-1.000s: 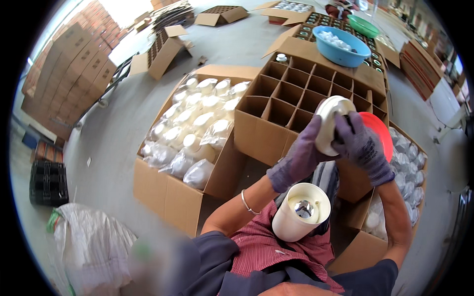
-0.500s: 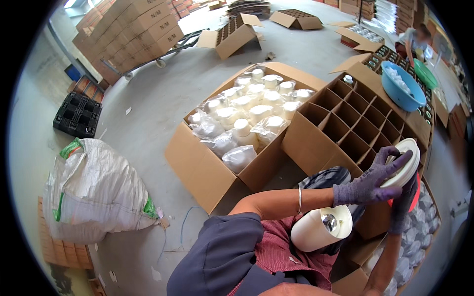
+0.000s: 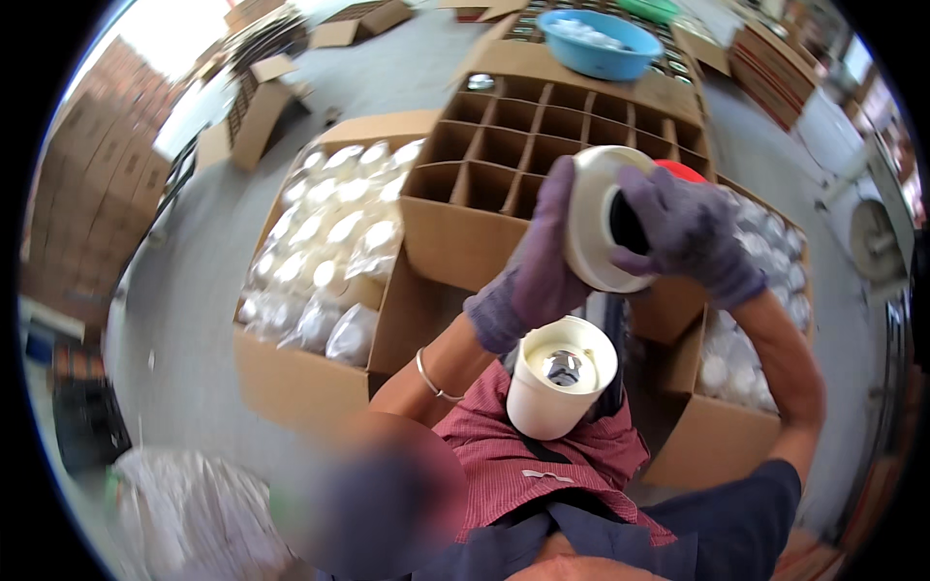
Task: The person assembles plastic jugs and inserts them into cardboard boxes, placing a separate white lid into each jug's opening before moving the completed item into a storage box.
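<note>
My left hand, in a purple glove, is closed around the side of a white round plastic cap-like part. A dark round spot shows in its face; whether that is an opening or a black insert I cannot tell. My right hand, gloved alike, grips the part from the other side, fingers curled at the dark spot. Below them a cream-white cylindrical container with a shiny silvery inside rests tilted on my lap. Behind my right hand, part of a red round thing shows.
A divided carton stands ahead, with a silvery-topped item in its far-left cell. Left of it, a carton holds plastic-wrapped white containers; another carton holds wrapped pieces at right. A blue basin lies beyond. A white sack is at lower left.
My view has swung to the right. Both hands have drawn the white part back above my lap, and its face with the dark spot is turned to my right hand.
</note>
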Demonstrator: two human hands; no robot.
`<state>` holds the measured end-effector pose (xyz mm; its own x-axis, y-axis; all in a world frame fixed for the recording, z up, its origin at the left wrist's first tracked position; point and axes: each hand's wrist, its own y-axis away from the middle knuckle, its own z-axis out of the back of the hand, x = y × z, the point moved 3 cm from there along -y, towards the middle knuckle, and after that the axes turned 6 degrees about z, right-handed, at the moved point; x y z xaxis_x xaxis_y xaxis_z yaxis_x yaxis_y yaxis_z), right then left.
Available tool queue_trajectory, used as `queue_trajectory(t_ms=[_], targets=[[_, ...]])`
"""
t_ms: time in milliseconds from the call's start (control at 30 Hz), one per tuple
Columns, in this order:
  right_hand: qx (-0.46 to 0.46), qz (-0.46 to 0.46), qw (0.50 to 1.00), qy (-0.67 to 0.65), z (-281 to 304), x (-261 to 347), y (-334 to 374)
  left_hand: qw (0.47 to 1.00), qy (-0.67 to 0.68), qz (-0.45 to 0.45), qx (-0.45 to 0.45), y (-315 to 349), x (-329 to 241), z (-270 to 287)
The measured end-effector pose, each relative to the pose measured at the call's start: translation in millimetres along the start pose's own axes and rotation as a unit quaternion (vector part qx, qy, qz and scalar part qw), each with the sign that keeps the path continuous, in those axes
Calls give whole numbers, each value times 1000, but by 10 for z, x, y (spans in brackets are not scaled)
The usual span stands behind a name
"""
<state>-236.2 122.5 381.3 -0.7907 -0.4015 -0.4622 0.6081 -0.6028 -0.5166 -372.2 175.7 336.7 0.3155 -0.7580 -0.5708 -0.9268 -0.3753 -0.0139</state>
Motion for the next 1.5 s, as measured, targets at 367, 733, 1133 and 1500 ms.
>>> queue_trajectory(t_ms=[367,733,1133,1500], targets=[[-107,-327,508,-789,-852,416,854,334,-826,-427,155,-153,-37,133],[43,-22,993,-105,-215,263,432,993,-34,110,-17,-30,235,373],[-173,-213,855,-441,-867,529,727,416,-818,-393,52,-104,142,205],[35,-594,485,-641,-796,885,1554,583,-760,-48,282,451,433,775]])
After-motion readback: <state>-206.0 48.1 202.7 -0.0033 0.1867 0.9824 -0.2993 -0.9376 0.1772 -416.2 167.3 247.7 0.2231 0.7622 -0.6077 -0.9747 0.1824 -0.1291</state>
